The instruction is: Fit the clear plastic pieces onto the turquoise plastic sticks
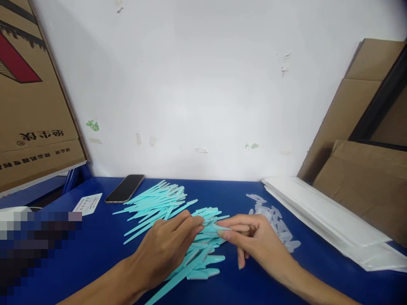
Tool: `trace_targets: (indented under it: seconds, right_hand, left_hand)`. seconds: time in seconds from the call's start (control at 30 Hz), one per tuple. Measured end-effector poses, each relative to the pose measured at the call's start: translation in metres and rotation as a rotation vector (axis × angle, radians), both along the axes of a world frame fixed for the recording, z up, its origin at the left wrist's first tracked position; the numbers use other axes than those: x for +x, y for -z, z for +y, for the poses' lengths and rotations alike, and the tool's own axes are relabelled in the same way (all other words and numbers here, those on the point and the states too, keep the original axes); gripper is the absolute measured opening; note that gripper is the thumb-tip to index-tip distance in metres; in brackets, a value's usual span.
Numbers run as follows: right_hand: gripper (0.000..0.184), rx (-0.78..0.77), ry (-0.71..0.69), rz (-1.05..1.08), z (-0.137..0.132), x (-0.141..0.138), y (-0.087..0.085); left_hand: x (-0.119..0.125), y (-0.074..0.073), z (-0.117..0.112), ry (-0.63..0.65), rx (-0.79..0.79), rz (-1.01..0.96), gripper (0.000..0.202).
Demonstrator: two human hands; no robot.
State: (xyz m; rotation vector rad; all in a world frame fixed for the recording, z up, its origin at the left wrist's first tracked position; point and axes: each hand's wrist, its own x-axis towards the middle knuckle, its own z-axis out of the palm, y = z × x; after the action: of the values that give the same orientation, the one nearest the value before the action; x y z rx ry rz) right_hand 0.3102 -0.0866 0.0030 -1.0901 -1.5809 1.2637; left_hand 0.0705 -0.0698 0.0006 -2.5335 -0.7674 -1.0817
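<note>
- White wall [190,84] stands behind a blue table [104,241] in the head view, the only one; marks of old tape remain on it. Cardboard is at both sides: a printed box [34,106] at left and brown cartons [375,182] at right.
- On the table, a phone [125,189] and a white card [88,204] lie at the left, and folded white sheets [321,212] lie at the right.
- Right hand [259,237] has its thumb and forefinger pressed together on one teal piece [223,228], which is held just over a heap of similar pieces [203,264], between the two hands.
- Left hand [174,237] has its fingertips close together, at the upper part of this heap; whether they grip something, I cannot tell.
- Another group of teal sticks [155,201] is farther back at left, and small see-through pieces [276,222] are scattered beside the right hand.
- My judgement of the risks: the held piece is thin and seems smooth, so a weak pinch could let it slip into the heap. Because the pieces cross each other, pulling one could drag its neighbours. A careless right wrist could sweep the see-through pieces away.
</note>
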Motion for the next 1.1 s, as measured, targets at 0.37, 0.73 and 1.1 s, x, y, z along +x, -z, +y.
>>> trace_targets:
  seconds: [0.37, 0.73, 1.1]
  right_hand:
    - [0.057, 0.011, -0.026, -0.001, 0.002, 0.002, -0.004]
    - [0.04, 0.213, 0.061, -0.173, 0.003, 0.013, -0.006]
    - [0.027, 0.78, 0.344, -1.257, 0.04, 0.056, 0.0]
  left_hand:
    - [-0.011, -0.015, 0.018, -0.067, 0.162, 0.055, 0.014]
    - [-0.073, -0.018, 0.079, -0.638, -0.275, 0.274, 0.022]
    - [-0.071, -0.014, 0.078, -0.678, -0.324, 0.345, 0.019]
